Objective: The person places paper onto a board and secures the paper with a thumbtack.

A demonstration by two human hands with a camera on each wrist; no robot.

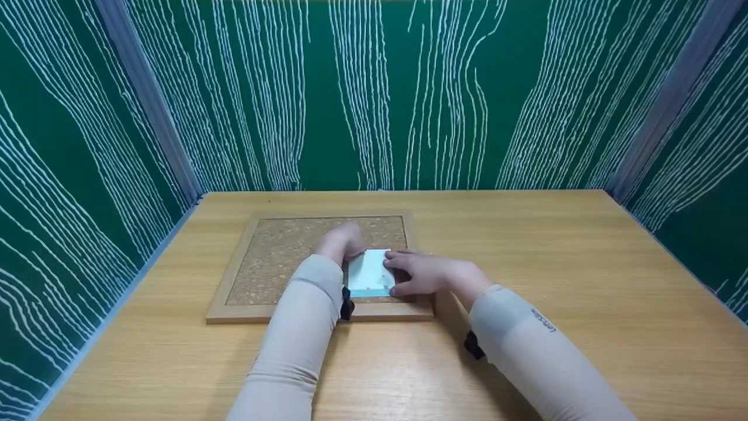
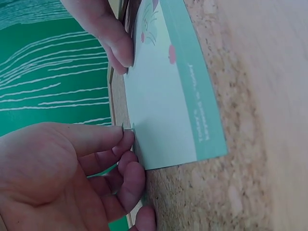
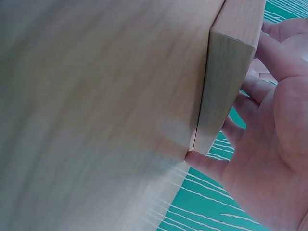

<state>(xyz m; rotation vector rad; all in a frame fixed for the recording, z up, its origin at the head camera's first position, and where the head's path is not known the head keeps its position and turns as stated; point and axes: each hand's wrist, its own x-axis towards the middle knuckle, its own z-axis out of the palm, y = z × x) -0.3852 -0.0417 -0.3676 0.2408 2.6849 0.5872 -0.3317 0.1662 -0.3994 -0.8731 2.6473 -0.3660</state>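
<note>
A sheet of notepaper (image 1: 370, 271) with a mint-green border and small red prints lies on the corkboard (image 1: 280, 251). At its far left corner is my left hand (image 1: 345, 238), thumb and forefinger pinching a small, thin, pin-like thing (image 2: 128, 129); its head is hidden by the fingertips. The other left fingers curl loosely beneath. Across the sheet's right edge, my right hand (image 1: 425, 273) rests with spread fingers, thumb at the near corner and fingertips on the paper. In the right wrist view, the little finger of the right hand (image 3: 260, 130) reaches down beside the board's frame.
The corkboard's wooden frame (image 1: 234, 275) stands a little above the wooden table (image 1: 526, 234). Green walls with white wavy lines (image 1: 409, 93) enclose the table at the back and both sides. Dark wrist cameras (image 1: 347, 305) hang under both sleeves.
</note>
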